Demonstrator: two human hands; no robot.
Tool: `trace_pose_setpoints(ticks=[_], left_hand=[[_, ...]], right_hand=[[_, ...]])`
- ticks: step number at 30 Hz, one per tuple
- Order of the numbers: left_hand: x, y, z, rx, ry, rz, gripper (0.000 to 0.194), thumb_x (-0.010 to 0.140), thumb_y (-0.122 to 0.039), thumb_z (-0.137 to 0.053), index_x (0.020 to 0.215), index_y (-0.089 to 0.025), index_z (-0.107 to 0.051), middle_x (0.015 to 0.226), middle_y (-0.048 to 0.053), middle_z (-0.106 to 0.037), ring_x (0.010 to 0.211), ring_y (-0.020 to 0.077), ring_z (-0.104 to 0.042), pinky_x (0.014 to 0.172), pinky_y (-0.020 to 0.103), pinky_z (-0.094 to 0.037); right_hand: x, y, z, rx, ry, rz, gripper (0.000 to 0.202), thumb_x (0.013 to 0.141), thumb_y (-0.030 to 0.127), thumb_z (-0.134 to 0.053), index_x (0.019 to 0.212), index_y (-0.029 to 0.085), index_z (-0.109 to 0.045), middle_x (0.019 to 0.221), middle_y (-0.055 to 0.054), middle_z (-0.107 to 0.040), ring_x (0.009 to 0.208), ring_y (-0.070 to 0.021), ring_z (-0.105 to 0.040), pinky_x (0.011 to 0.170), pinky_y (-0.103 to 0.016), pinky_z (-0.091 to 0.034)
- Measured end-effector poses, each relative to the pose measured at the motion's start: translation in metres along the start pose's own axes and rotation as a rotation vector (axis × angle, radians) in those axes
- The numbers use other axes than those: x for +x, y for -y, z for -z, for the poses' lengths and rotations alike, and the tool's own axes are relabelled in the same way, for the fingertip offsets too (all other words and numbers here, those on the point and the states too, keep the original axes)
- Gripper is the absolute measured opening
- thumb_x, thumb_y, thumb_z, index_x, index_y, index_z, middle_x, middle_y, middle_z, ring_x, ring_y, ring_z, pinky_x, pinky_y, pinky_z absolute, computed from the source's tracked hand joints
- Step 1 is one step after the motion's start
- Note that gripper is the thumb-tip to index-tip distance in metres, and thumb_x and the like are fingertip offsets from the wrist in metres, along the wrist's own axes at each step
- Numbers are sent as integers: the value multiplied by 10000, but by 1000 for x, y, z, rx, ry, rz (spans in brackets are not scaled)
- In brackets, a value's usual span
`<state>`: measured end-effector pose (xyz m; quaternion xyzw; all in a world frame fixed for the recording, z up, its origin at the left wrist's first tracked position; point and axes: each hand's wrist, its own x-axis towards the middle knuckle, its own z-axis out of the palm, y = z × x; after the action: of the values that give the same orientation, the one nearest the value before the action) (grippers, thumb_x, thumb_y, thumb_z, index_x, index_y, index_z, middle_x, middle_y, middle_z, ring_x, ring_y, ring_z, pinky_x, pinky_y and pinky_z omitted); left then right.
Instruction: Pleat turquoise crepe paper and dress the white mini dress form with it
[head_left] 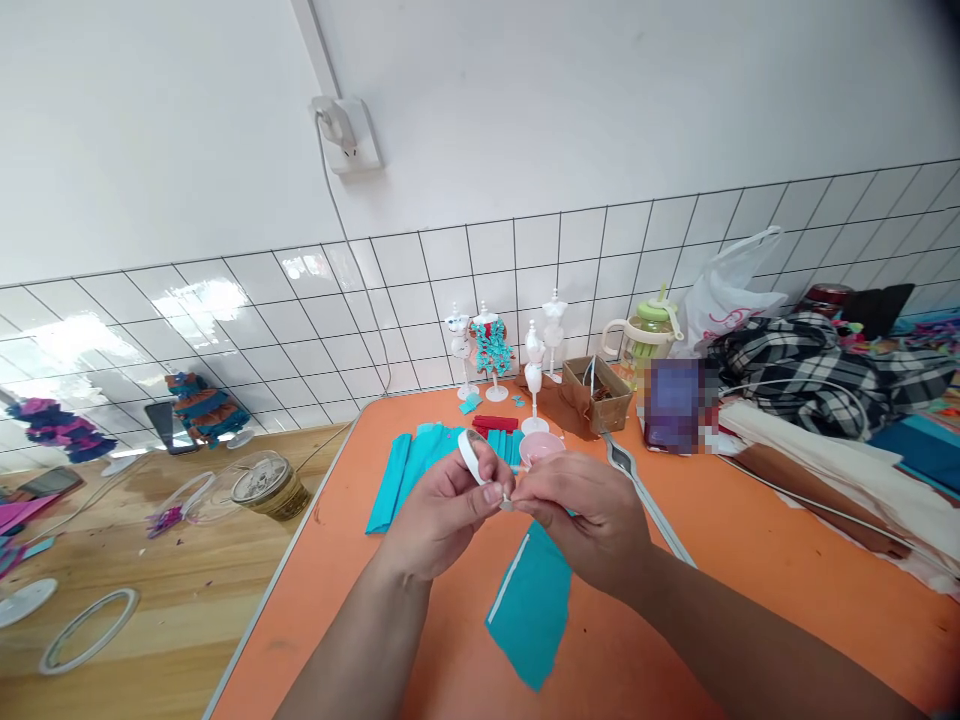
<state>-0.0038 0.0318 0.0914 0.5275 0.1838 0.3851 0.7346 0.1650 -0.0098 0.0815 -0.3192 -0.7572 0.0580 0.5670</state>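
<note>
My left hand (450, 505) is closed round a roll of white tape (469, 458), its ring standing up between thumb and fingers. My right hand (585, 515) pinches at a small pale bit, seemingly the tape's loose end, right against my left thumb. Below the hands a piece of turquoise crepe paper (534, 610) lies on the orange table (450, 660), with a white strip along its left edge. Behind my left hand are folded turquoise paper pieces (397, 480), partly hidden. A pink bowl (541, 445) shows just beyond my right hand.
Small white dress forms (533, 375) stand at the back, one wearing turquoise ruffles (492, 348). Red folded paper (495, 423) lies before them. A cardboard box (598, 393), scissors (621, 458), a green-lidded bottle (654, 325) and a plaid cloth (795, 365) are on the right. A tin (271, 485) stands left.
</note>
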Motion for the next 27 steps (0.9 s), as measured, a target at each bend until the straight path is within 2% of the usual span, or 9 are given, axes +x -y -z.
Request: trace_pose_setpoints(ticks=[4, 7, 9, 12, 16, 17, 20, 23, 27], left_hand=[[1, -4, 6, 210, -94, 13, 189, 779, -239, -673, 785, -191, -490, 770, 5, -502, 770, 147, -534, 654, 252, -427], [-5, -13, 13, 459, -152, 40, 132, 784, -256, -658, 859, -197, -568, 967, 46, -522, 753, 142, -530, 613, 246, -437], [-13, -20, 18, 538, -159, 30, 117, 771, -263, -662, 805, -193, -574, 1038, 61, -514, 785, 154, -543, 642, 253, -452], [-29, -26, 35, 693, -203, 110, 142, 803, -342, -613, 794, -204, -582, 941, 59, -549, 821, 178, -548, 675, 253, -449], [-52, -26, 78, 1009, -267, 406, 229, 830, -428, -522, 861, -215, -598, 761, 42, -603, 766, 198, -557, 688, 274, -431], [-56, -24, 90, 1093, -296, 503, 234, 832, -422, -508, 917, -219, -587, 781, 41, -618, 782, 206, -569, 682, 278, -430], [-61, -12, 125, 1428, -329, 763, 186, 806, -368, -489, 784, -198, -562, 856, 50, -630, 754, 206, -573, 606, 270, -404], [-54, 6, 150, 1686, -275, 921, 124, 783, -245, -471, 786, -187, -580, 835, 61, -646, 768, 213, -595, 617, 274, -405], [-43, 22, 162, 1795, -383, 943, 211, 801, -213, -469, 964, -140, -581, 989, 156, -644, 872, 280, -608, 672, 342, -431]], right_hand=[[-6, -3, 18, 5, 28, -308, 177, 869, 262, -538, 743, 225, -656, 692, -15, -656, 665, -150, -600, 606, -264, -474], [-10, -23, 42, 117, 142, -654, 169, 828, 346, -587, 788, 223, -696, 689, -13, -656, 582, -144, -590, 528, -257, -474], [-13, -40, 63, 179, 246, -798, 197, 801, 383, -610, 836, 213, -703, 691, -15, -655, 552, -138, -578, 536, -266, -483], [-17, -64, 98, 211, 393, -926, 283, 804, 427, -597, 980, 220, -676, 754, -29, -671, 569, -134, -582, 534, -261, -476], [-29, -94, 127, 312, 674, -1079, 309, 799, 442, -599, 1005, 211, -605, 722, -20, -651, 555, -113, -557, 511, -230, -452], [-35, -104, 129, 350, 734, -1124, 323, 778, 426, -627, 1014, 210, -577, 713, -12, -640, 565, -112, -560, 521, -226, -455], [-58, -135, 128, 397, 866, -1233, 422, 704, 366, -697, 1047, 213, -503, 678, 27, -587, 570, -104, -550, 532, -217, -454], [-80, -166, 126, 425, 976, -1260, 430, 670, 338, -707, 1015, 206, -485, 659, 43, -552, 558, -98, -527, 504, -203, -418], [-95, -194, 132, 462, 1050, -1308, 503, 671, 387, -691, 1094, 213, -483, 668, 46, -534, 543, -94, -497, 477, -191, -357]])
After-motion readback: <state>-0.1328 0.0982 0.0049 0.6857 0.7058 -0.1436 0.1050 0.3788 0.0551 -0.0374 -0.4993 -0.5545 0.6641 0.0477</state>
